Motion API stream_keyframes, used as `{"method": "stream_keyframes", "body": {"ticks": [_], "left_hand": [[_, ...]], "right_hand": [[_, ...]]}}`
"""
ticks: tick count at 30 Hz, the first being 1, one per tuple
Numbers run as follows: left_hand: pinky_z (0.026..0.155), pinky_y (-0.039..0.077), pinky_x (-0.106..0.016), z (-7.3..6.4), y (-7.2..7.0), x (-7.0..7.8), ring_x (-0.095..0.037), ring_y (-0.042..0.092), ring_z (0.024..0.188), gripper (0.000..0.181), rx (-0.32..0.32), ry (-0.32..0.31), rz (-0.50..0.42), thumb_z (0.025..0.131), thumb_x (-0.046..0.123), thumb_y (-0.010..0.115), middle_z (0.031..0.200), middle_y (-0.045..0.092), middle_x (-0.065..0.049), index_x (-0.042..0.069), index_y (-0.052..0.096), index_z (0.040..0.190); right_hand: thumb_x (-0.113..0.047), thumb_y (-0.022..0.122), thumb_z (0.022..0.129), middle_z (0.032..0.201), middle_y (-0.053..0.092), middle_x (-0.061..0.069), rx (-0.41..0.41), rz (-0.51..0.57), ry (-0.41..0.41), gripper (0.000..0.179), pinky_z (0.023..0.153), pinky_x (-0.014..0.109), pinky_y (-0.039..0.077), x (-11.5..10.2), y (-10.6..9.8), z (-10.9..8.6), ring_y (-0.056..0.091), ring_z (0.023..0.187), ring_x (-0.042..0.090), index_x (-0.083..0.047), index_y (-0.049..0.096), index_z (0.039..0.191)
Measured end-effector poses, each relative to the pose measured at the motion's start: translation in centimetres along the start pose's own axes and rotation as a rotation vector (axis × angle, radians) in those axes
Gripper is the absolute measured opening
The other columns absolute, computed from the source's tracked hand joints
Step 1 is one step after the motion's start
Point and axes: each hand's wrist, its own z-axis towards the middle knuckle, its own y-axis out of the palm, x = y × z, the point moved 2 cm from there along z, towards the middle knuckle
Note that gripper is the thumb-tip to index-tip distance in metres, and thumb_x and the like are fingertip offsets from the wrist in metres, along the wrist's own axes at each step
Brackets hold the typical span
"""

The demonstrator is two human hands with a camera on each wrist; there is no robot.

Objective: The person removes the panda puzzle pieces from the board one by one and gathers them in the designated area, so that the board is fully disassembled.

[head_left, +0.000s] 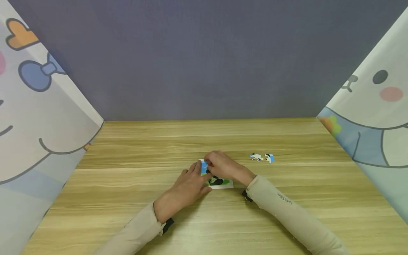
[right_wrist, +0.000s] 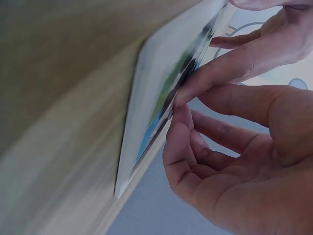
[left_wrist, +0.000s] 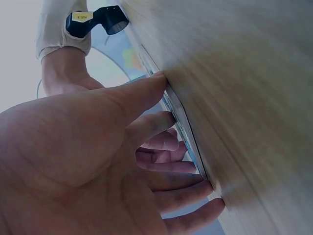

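Observation:
A small jigsaw board (head_left: 230, 186) with a white border and a panda picture in green, blue and black lies flat on the wooden table, partly hidden by both hands. Along its left side rests my left hand (head_left: 188, 186), fingers extended, with the thumb at the near edge and the index finger reaching onto the picture. My right hand (head_left: 223, 166) comes over the board from the right, its fingers curled. In the right wrist view its thumb and index finger (right_wrist: 177, 137) pinch a thin puzzle piece (right_wrist: 167, 117) close against the picture, mostly hidden.
Two loose puzzle pieces, one white and black (head_left: 256, 157) and one with blue (head_left: 270, 158), lie on the table to the right beyond the right hand. A dark grey panel (head_left: 204, 63) rises behind the table. Cartoon-printed panels flank both sides.

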Motion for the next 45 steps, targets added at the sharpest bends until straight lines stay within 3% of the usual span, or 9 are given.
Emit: {"method": "stream_keyframes", "body": {"ticks": [4,12,16,21,24,30,41,45], "left_hand": [[0.098,0.046,-0.059,0.05,0.09,-0.03,-0.043,0.039,0.139,0.055,0.003,0.004,0.012,0.098,0.048,0.057,0.152,0.035,-0.031,0.031,0.047,0.15],[0.098,0.046,-0.059,0.08,0.05,0.02,-0.043,0.04,0.139,0.055,0.014,0.003,0.009,0.098,0.047,0.058,0.151,0.036,-0.031,0.03,0.049,0.149],[0.098,0.046,-0.059,0.05,0.01,0.07,-0.043,0.039,0.139,0.054,0.009,0.0,0.003,0.098,0.047,0.059,0.151,0.036,-0.031,0.029,0.05,0.148],[0.101,0.043,-0.06,-0.01,0.05,0.08,-0.044,0.037,0.14,0.053,-0.003,-0.017,0.006,0.098,0.047,0.057,0.152,0.035,-0.03,0.03,0.049,0.148],[0.102,0.042,-0.061,-0.05,0.16,0.05,-0.046,0.037,0.139,0.053,-0.003,-0.028,0.004,0.099,0.048,0.056,0.153,0.034,-0.03,0.031,0.049,0.148],[0.1,0.043,-0.061,-0.1,0.11,0.13,-0.047,0.038,0.138,0.051,0.008,-0.025,-0.018,0.099,0.046,0.057,0.152,0.035,-0.031,0.029,0.052,0.146],[0.097,0.045,-0.062,-0.27,-0.1,0.35,-0.046,0.038,0.139,0.053,0.001,-0.02,-0.022,0.1,0.043,0.058,0.153,0.034,-0.03,0.029,0.047,0.15],[0.093,0.047,-0.063,-0.82,-0.16,0.25,-0.047,0.041,0.136,0.053,0.012,0.011,-0.035,0.099,0.039,0.061,0.151,0.036,-0.031,0.028,0.049,0.149]], "right_hand": [[0.0,0.06,0.095,0.076,0.057,0.0,0.006,-0.013,-0.009,0.01,0.056,0.025,0.043,-0.07,-0.04,-0.07,0.052,0.064,0.012,-0.005,0.068,0.094],[-0.003,0.061,0.095,0.097,0.057,0.004,0.038,-0.097,0.01,0.026,0.075,0.032,0.047,-0.13,-0.23,-0.39,0.05,0.089,0.017,-0.002,0.067,0.121],[-0.005,0.064,0.094,0.106,0.056,0.006,0.056,-0.144,0.003,0.028,0.081,0.034,0.047,-0.11,-0.23,-0.55,0.049,0.097,0.019,-0.006,0.066,0.122],[-0.004,0.065,0.094,0.104,0.061,0.005,0.055,-0.166,-0.013,0.028,0.079,0.034,0.05,-0.1,-0.31,-0.45,0.055,0.099,0.021,-0.008,0.064,0.121],[-0.003,0.063,0.095,0.097,0.064,0.003,0.059,-0.149,-0.032,0.025,0.074,0.032,0.05,-0.08,-0.37,-0.38,0.059,0.092,0.02,-0.008,0.064,0.119],[0.001,0.059,0.095,0.073,0.061,-0.004,0.078,-0.043,-0.062,0.019,0.054,0.027,0.047,0.07,-0.42,-0.38,0.057,0.058,0.01,-0.008,0.061,0.112],[0.002,0.059,0.095,0.067,0.058,-0.002,0.063,-0.012,-0.08,0.017,0.048,0.024,0.041,0.09,-0.5,-0.46,0.051,0.05,0.009,-0.007,0.057,0.11],[0.001,0.059,0.096,0.065,0.057,-0.001,0.052,-0.007,-0.085,0.016,0.048,0.024,0.04,0.18,-0.44,-0.51,0.049,0.049,0.01,-0.006,0.057,0.11]]}}
